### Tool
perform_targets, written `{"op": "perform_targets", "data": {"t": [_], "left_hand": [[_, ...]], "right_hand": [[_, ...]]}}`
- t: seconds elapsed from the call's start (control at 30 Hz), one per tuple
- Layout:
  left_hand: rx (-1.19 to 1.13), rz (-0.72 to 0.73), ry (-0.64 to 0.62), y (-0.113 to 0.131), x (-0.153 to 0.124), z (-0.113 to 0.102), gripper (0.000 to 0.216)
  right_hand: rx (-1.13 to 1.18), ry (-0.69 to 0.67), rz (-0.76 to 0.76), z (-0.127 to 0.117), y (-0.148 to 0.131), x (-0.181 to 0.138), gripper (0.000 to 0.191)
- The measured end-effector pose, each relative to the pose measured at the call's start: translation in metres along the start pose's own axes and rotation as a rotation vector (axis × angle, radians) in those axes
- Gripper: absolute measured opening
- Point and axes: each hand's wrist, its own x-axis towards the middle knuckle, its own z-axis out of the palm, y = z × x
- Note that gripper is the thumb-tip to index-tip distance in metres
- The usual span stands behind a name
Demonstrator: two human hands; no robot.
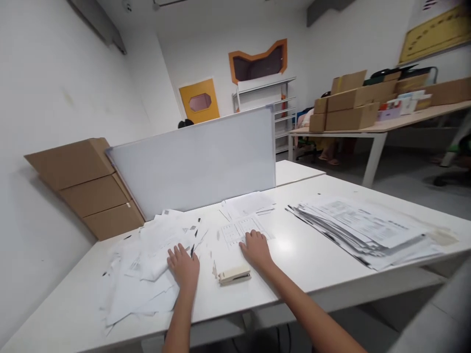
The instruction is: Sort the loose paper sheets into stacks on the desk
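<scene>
My left hand rests with fingers spread on the right side of a messy heap of loose paper sheets. A small dark strip shows beside its thumb; I cannot tell whether they touch. My right hand lies on the lower right part of a printed sheet, its fingers stretched out over the paper. Between my forearms a cream stapler lies on the white table, touched by neither hand. Small paper scraps lie just left of the stapler.
A thick stack of printed papers stands on the right of the table. More sheets lie below the whiteboard at the back. Brown cardboard boxes lean at the left wall. Another table holds boxes, and a person's feet show near it.
</scene>
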Motion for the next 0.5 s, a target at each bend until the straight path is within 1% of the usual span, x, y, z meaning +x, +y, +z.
{"op": "perform_targets", "data": {"t": [0.07, 0.17, 0.33, 0.43, 0.5], "left_hand": [[0.062, -0.026, -0.013, -0.004, 0.004, 0.002, 0.059], [0.134, 0.011, -0.039, -0.003, 0.004, 0.003, 0.050], [0.197, 0.096, -0.087, 0.002, -0.001, -0.002, 0.038], [0.194, 0.119, -0.115, 0.002, -0.002, -0.002, 0.037], [0.186, 0.109, -0.121, 0.000, -0.002, 0.001, 0.041]], "right_hand": [[-0.031, 0.030, 0.004, -0.001, 0.000, -0.002, 0.032], [-0.036, 0.041, -0.029, 0.001, 0.001, -0.002, 0.032], [-0.011, -0.018, -0.048, 0.012, 0.005, 0.000, 0.041], [-0.004, -0.054, -0.042, 0.015, 0.008, -0.001, 0.043], [-0.006, -0.077, -0.051, 0.016, 0.010, -0.002, 0.043]]}}
